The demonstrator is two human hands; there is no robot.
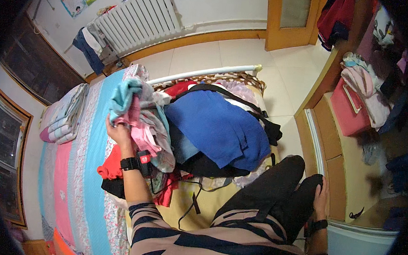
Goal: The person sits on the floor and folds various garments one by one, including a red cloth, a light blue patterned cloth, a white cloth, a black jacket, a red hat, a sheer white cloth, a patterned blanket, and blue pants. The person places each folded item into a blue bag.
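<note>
My left hand (119, 133) grips a bunched pink garment (141, 134), with light blue cloth (125, 96) draped over and above the fingers. Both lie against a heap of clothes at the bed's edge. Right of that hand, a large blue garment (218, 125) is spread over dark clothing (201, 164). Red ribbed cloth (111, 164) lies just below the left wrist, beside a small black item with a red label (145, 159). My right hand (320, 196) rests by my knee in dark trousers, near the cabinet edge; its fingers are partly hidden and nothing shows in it.
Folded bedding (66, 114) sits on the striped bed (98, 135) at left. A white rail (203, 73) runs behind the heap. At right stands an open wardrobe with a pink box (348, 108) and clothes. A black cord (188, 212) trails over the yellow surface before me.
</note>
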